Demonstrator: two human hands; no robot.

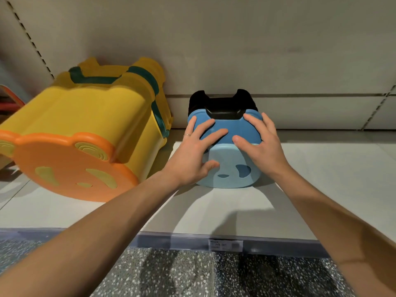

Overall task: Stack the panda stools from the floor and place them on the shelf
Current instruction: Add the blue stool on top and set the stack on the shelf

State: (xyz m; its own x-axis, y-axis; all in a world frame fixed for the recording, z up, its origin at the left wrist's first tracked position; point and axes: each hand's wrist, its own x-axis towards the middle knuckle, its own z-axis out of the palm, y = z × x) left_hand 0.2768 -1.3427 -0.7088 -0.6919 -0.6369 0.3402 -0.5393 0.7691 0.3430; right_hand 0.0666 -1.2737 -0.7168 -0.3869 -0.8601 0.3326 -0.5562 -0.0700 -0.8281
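A stack of blue panda stools [227, 172] lies on its side on the white shelf [235, 211], its pale blue panda face turned toward me and a black stool [222, 103] nested at the far end against the back wall. My left hand [192, 151] grips the stack's left side, thumb on the face. Over the stack's upper right side, my right hand [259, 142] lies with fingers spread.
A larger stack of yellow stools with an orange panda-face stool [70, 168] lies on its side to the left, close to my left forearm. A price label [226, 245] sits on the shelf's front rail. Speckled floor [192, 275] is below.
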